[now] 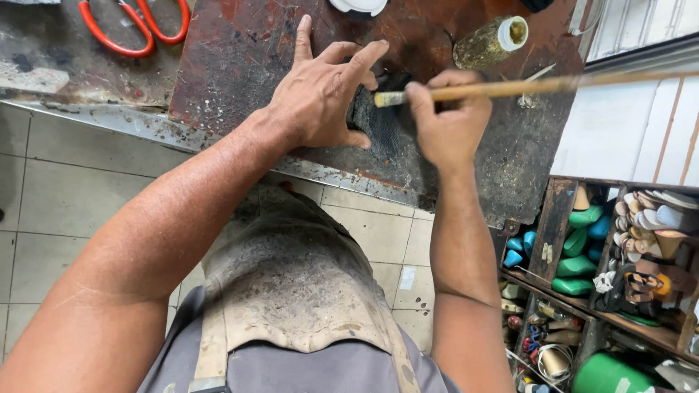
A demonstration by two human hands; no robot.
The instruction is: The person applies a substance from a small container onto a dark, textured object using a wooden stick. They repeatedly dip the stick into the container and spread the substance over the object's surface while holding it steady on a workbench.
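My left hand [320, 91] lies flat with fingers spread on a dark, black piece of material [375, 124] on the stained workbench [240, 51], pinning it down. My right hand [449, 120] grips a long brush with a wooden handle [510, 88]; its bristle end sits on the dark piece, just beside my left fingertips. Most of the dark piece is hidden under both hands.
Red-handled scissors [131, 25] lie at the bench's far left. A glue-crusted jar [489, 44] stands at the back right, a white lid [358, 6] at the top edge. Shelves with green shoe lasts [582, 244] and soles stand to the right. Tiled floor [58, 196] lies below.
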